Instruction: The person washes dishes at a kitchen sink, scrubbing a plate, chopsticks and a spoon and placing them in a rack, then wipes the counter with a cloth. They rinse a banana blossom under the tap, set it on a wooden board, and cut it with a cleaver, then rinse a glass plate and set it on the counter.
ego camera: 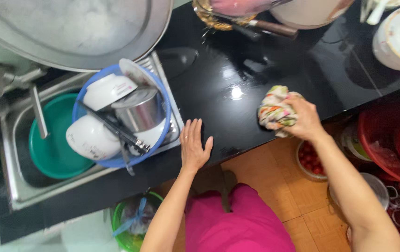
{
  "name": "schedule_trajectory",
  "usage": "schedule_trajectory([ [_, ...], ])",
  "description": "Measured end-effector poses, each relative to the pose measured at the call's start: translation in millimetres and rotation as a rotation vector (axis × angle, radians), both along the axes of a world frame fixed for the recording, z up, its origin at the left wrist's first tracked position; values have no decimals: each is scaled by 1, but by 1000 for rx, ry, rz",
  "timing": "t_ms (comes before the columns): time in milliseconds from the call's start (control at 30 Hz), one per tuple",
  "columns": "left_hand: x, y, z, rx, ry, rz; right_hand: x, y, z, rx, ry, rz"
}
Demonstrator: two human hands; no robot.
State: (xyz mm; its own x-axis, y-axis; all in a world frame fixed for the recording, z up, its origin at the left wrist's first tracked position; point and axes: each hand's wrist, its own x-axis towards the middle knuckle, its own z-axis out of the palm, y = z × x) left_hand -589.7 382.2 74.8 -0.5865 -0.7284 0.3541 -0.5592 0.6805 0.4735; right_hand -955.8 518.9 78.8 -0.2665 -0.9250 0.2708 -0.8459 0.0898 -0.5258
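Right hand (pixel 305 119) gripping one patterned cloth (pixel 275 111) on black counter (pixel 237 70), left hand (pixel 194 145) flat, empty, two white bowls (pixel 92 137) in blue basin (pixel 162 100).

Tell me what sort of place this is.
Most likely a home kitchen: a steel sink beside a glossy black counter, a blue basin of washed bowls, and the right hand pressing a patterned cloth on the counter.

The large metal lid (pixel 76 28) above the sink (pixel 18 186) runs off the top edge. Beside it, the blue basin (pixel 162 100) hides the sink's right part.
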Motion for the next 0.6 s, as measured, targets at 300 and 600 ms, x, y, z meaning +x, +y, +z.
schedule_trajectory([
  [300,109,57,-9,211,484,322,199,-86,11,38,-23,495],
  [600,293,-26,-24,531,1111,675,352,-129,21,107,-136,870],
])
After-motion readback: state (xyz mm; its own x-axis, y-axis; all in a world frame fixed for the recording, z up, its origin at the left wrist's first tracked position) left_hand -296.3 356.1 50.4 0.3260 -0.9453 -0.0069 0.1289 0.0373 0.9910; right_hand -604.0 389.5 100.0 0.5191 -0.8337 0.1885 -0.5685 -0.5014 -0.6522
